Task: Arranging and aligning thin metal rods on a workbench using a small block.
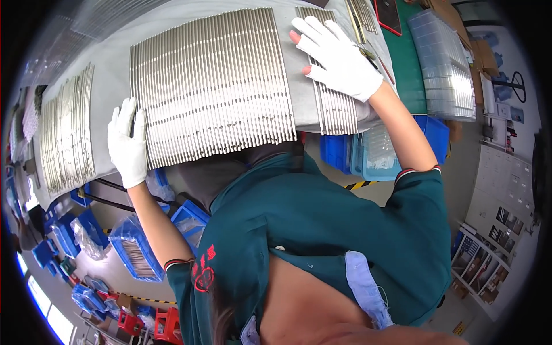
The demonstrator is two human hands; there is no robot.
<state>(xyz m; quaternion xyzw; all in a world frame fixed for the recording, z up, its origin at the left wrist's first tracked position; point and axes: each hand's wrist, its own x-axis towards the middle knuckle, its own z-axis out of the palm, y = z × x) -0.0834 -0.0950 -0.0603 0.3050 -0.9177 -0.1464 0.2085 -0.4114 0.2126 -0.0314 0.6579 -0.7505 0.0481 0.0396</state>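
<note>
A wide row of slim silver metal rods lies side by side on a pale cloth-covered table. Along its left edge rests my left hand in a white glove, fingers stretched out, thumb against the outermost rod. My right hand, also white-gloved with two bare fingertips showing, lies spread over a narrower group of rods to the right. It covers the middle of that group. Neither hand has anything gripped in it. Another batch of rods lies at the far left.
A few loose rods lie beyond my right hand. Clear plastic trays are stacked on a green surface at right. Blue bins stand below the table's right end, and a blue crate holding rods sits on the floor at left.
</note>
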